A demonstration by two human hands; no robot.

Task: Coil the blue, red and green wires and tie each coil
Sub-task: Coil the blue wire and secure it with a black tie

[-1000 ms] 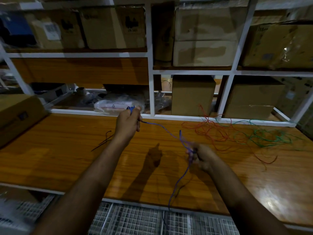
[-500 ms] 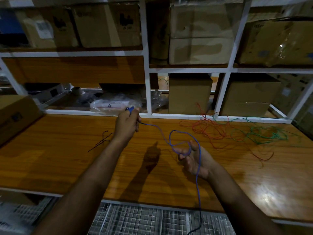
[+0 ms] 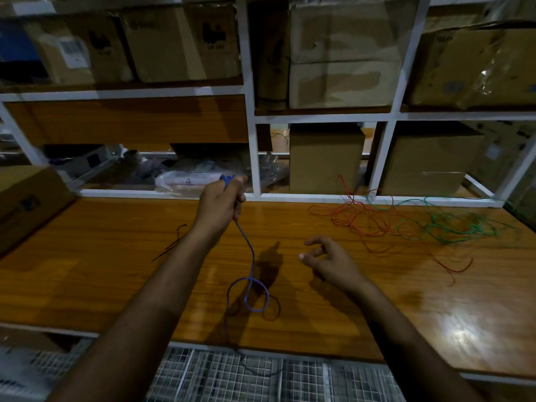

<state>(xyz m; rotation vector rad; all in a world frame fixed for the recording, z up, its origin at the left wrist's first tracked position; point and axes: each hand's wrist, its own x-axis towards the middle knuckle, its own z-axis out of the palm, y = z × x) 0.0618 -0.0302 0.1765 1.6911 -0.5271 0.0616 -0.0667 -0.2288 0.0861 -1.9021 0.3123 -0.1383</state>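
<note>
Blue wire (image 3: 251, 258) coiling is in hand: its bundled end is gripped in the left hand (image 3: 219, 203), raised over the table (image 3: 95, 256); the rest hangs down, loops and trails off the near edge. Right hand (image 3: 326, 258) is loosely curled, nothing held. Next the hanging slack likely needs catching by the right hand and bringing up to the bundle. Red wire (image 3: 359, 219) and green wire (image 3: 452, 226) lie tangled far right, uncoiled. Dark ties (image 3: 174, 242) lie left. Shelves with cardboard boxes (image 3: 326, 158) are behind; lighting is dim.
</note>
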